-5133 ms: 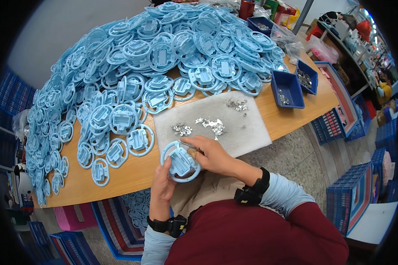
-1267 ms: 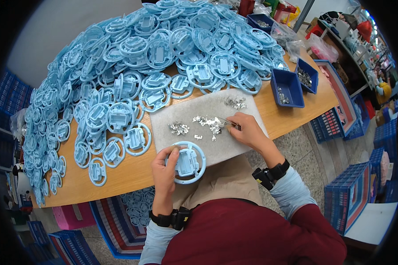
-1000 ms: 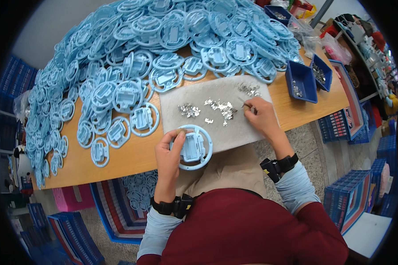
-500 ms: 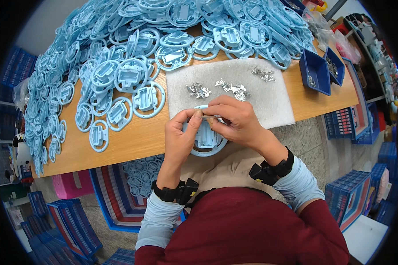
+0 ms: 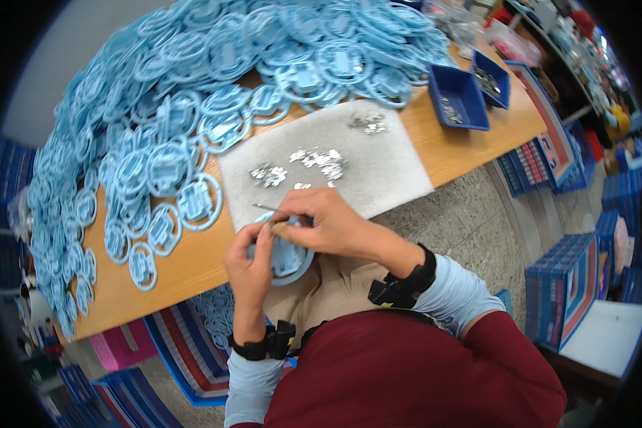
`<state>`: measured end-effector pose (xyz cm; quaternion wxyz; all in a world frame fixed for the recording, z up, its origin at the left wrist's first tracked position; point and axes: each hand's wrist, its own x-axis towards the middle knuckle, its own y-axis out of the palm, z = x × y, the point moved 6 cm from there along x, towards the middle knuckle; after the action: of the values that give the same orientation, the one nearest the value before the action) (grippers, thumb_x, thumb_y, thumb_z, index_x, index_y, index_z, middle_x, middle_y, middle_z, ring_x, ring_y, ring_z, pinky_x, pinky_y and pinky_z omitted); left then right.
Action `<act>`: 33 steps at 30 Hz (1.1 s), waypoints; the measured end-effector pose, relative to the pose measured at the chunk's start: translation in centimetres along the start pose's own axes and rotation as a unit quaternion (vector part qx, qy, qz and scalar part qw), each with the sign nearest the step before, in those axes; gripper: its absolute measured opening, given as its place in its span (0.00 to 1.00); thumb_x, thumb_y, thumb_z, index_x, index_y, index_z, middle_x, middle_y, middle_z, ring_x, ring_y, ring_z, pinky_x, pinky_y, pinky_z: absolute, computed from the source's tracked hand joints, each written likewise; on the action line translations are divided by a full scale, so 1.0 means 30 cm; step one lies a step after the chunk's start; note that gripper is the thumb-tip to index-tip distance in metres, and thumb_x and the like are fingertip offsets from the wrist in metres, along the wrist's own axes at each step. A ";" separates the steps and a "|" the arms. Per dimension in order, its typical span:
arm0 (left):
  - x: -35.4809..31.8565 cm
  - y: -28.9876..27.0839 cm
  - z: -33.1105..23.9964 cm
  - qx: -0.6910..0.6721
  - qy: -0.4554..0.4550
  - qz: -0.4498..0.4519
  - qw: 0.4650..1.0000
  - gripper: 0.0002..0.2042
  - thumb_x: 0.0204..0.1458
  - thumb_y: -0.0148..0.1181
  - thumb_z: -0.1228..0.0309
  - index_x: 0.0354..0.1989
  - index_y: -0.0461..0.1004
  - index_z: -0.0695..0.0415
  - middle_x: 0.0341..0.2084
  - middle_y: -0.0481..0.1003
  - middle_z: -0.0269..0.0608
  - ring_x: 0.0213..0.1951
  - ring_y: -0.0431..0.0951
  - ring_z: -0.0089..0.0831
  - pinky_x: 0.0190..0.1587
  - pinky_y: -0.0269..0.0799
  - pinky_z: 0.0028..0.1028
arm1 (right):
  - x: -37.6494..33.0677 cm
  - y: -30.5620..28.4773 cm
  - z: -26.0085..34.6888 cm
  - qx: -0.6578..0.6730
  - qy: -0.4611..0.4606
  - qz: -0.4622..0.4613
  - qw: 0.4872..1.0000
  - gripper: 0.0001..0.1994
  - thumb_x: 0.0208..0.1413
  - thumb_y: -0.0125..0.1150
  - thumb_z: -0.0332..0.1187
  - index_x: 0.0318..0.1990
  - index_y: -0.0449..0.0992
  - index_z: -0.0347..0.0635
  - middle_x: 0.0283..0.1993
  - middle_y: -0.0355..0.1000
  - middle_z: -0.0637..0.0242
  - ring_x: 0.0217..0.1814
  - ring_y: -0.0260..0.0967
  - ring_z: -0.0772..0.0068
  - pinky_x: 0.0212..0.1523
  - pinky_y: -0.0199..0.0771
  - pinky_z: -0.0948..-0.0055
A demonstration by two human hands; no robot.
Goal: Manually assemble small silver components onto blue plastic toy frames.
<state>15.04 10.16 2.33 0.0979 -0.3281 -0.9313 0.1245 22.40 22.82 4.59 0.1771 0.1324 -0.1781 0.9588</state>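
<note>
A light-blue plastic wheel (image 5: 289, 261), shaped like a toy steering wheel with a recessed centre, rests at my lap by the table edge. My left hand (image 5: 251, 258) grips its left rim, thumb and forefinger pinched near the top. Above the wheel, my right hand (image 5: 322, 220) is closed round a slim metal tool (image 5: 265, 207), whose thin tip sticks out past the fingers toward the left. Fingertips of both hands nearly meet at the rim; anything small between them is hidden. Just beyond lie loose piles of small shiny metal pieces (image 5: 322, 162) on a white pad (image 5: 246, 162).
A big heap of similar light-blue wheels (image 5: 214, 53) covers the table's far and left sides. Blue bins (image 5: 458, 98) with metal parts stand at the right on the wooden table (image 5: 471, 146). Under the table, a striped crate (image 5: 185, 349) holds more wheels.
The view has turned and shifted, so the table appears tilted. The metal tool has swung from lying between my fingertips to pointing left beyond them. My left hand stays at the wheel.
</note>
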 end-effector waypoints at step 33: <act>-0.084 0.553 -0.147 0.002 -0.043 0.154 0.987 0.11 0.53 0.52 0.75 0.42 0.72 0.69 0.33 0.76 0.43 0.36 0.73 0.22 0.42 0.68 0.22 | -0.535 -0.375 -0.059 -0.158 -0.014 -0.298 0.941 0.06 0.39 0.60 0.27 0.26 0.70 0.40 0.33 0.64 0.66 0.26 0.69 0.67 0.24 0.71 0.72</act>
<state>27.87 21.79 1.35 0.0381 -0.4613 -0.8729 0.1541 40.90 28.64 1.22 0.4712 0.1633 -0.2821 0.8196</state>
